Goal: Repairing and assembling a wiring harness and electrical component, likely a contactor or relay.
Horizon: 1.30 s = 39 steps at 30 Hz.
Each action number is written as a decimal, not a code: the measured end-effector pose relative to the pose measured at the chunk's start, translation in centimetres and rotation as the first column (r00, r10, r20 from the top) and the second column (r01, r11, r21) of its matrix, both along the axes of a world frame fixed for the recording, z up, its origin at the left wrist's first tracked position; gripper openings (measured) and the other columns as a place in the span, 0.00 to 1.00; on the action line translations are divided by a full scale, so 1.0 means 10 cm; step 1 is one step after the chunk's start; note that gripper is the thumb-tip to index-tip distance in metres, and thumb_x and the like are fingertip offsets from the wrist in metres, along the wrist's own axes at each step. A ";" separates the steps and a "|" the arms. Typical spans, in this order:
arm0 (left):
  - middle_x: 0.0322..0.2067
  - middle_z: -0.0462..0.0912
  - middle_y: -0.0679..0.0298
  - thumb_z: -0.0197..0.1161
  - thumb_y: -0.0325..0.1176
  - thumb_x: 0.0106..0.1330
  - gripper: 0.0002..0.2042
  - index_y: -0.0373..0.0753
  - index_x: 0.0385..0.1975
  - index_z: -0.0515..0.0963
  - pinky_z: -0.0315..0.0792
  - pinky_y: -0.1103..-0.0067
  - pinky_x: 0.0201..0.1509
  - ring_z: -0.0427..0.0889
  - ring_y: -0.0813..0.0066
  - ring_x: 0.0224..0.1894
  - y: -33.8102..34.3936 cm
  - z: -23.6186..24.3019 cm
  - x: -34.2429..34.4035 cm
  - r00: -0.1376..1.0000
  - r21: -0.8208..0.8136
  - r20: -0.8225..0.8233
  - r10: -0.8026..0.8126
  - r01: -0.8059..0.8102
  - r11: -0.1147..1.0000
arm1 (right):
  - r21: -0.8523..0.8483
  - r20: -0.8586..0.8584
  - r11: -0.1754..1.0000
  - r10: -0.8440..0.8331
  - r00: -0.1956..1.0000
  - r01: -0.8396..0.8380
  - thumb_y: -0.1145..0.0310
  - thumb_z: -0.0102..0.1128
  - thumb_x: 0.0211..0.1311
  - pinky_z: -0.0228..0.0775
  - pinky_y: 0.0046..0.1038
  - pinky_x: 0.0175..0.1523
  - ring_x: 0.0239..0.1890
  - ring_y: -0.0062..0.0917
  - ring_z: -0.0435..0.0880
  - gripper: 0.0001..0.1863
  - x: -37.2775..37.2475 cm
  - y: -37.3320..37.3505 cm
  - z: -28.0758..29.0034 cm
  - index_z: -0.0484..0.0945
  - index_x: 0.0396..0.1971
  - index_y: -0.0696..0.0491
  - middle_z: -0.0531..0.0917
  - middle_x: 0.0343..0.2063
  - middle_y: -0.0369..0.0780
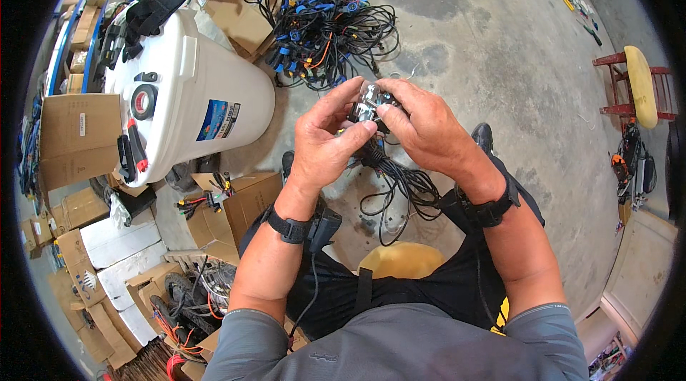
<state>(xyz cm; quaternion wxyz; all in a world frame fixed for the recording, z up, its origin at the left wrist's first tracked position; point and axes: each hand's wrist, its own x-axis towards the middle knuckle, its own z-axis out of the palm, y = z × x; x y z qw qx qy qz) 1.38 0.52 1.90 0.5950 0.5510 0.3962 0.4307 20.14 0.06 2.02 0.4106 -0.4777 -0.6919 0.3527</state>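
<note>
Between my two hands, above my knees, is a small shiny silver-and-clear part with dark pieces behind it; its exact kind does not show. My left hand grips its left side, thumb across the front. From the right, my right hand pinches it, thumb tip pressed on its face. A bundle of black cables hangs just below the hands, and whether it joins the shiny part is hidden. Beyond my hands, a large tangle of black cables with blue and yellow connectors lies on the floor.
A white bucket stands at left, bearing a tape roll and a red-and-black tool. Beside it is an open cardboard box with wires. A red-legged stool is at far right. The floor is stained concrete.
</note>
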 end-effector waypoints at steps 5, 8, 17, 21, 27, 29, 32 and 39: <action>0.53 0.78 0.55 0.67 0.19 0.60 0.28 0.30 0.62 0.68 0.80 0.78 0.49 0.79 0.73 0.51 0.05 -0.04 -0.04 0.989 -0.031 0.146 0.013 -0.008 0.999 | -0.027 -0.085 0.999 -0.034 0.996 0.032 0.69 0.54 0.65 0.73 0.41 0.50 0.44 0.49 0.81 0.18 -0.02 0.01 0.00 0.73 0.51 0.64 0.81 0.43 0.54; 0.51 0.79 0.55 0.68 0.20 0.60 0.27 0.30 0.60 0.69 0.81 0.79 0.46 0.81 0.74 0.48 0.07 -0.05 -0.05 0.980 -0.103 0.197 0.034 -0.014 0.995 | -0.095 -0.101 0.995 -0.031 0.994 0.022 0.70 0.55 0.64 0.74 0.38 0.49 0.42 0.45 0.83 0.19 0.00 -0.01 0.08 0.73 0.53 0.63 0.82 0.43 0.54; 0.49 0.80 0.54 0.65 0.22 0.62 0.24 0.30 0.59 0.70 0.84 0.75 0.38 0.82 0.70 0.44 0.08 -0.05 -0.05 0.982 -0.121 0.184 0.045 -0.022 0.992 | -0.167 -0.077 0.986 0.001 0.997 -0.014 0.73 0.57 0.63 0.69 0.24 0.34 0.26 0.17 0.72 0.16 0.03 -0.01 0.17 0.74 0.50 0.59 0.79 0.32 0.39; 0.50 0.79 0.54 0.62 0.22 0.61 0.24 0.29 0.59 0.70 0.85 0.74 0.38 0.82 0.70 0.45 0.08 -0.03 -0.04 0.983 -0.134 0.181 0.033 -0.009 0.991 | -0.132 -0.077 0.991 -0.004 0.997 -0.006 0.72 0.57 0.61 0.73 0.36 0.42 0.36 0.43 0.81 0.10 0.03 0.00 0.16 0.76 0.42 0.58 0.80 0.34 0.50; 0.48 0.80 0.54 0.58 0.21 0.60 0.24 0.28 0.59 0.70 0.85 0.75 0.38 0.82 0.70 0.43 0.08 0.00 -0.03 0.990 -0.177 0.128 0.053 -0.029 0.984 | -0.111 -0.069 0.994 0.015 0.997 -0.022 0.72 0.57 0.61 0.72 0.37 0.41 0.36 0.44 0.81 0.08 0.03 0.00 0.17 0.76 0.38 0.58 0.80 0.33 0.49; 0.47 0.80 0.55 0.58 0.21 0.60 0.24 0.28 0.59 0.70 0.85 0.75 0.37 0.82 0.70 0.43 0.08 0.00 -0.04 0.992 -0.186 0.114 0.051 -0.029 0.982 | -0.130 -0.064 0.991 0.018 0.998 -0.026 0.72 0.57 0.60 0.72 0.37 0.41 0.36 0.44 0.81 0.08 0.03 0.00 0.17 0.76 0.37 0.58 0.80 0.32 0.49; 0.45 0.81 0.55 0.57 0.21 0.60 0.24 0.28 0.59 0.70 0.85 0.74 0.37 0.83 0.71 0.41 0.09 0.00 -0.04 0.991 -0.209 0.126 0.054 -0.027 0.977 | -0.096 -0.060 0.995 0.012 0.998 -0.018 0.71 0.57 0.60 0.72 0.38 0.41 0.36 0.45 0.81 0.07 0.02 0.00 0.14 0.76 0.37 0.58 0.80 0.32 0.49; 0.43 0.81 0.56 0.55 0.22 0.61 0.24 0.28 0.59 0.69 0.86 0.73 0.38 0.83 0.71 0.40 0.11 -0.02 -0.05 0.980 -0.269 0.194 0.048 0.006 0.963 | -0.073 -0.042 0.997 0.017 0.999 -0.020 0.70 0.57 0.61 0.72 0.40 0.41 0.37 0.47 0.81 0.07 0.02 0.02 0.10 0.76 0.36 0.57 0.81 0.33 0.50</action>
